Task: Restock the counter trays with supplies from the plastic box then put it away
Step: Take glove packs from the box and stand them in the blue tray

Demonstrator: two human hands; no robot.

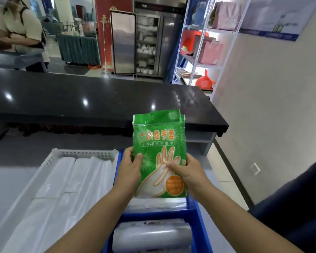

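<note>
two green packets (pixel 159 143) printed 一次性手套, held upright by left hand (pixel 130 167) and right hand (pixel 188 172), over blue tray (pixel 201 234)

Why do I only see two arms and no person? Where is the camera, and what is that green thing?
The camera is worn on the person's head, so the picture shows what they see when they look down at their own arms. There is no machine. The left hand and the right hand both hold a green packet with a glove drawn on it, upright over a blue box. A roll of clear bags lies in that box. Beside it is a white tray with white plastic bags. A black counter is behind.
</note>
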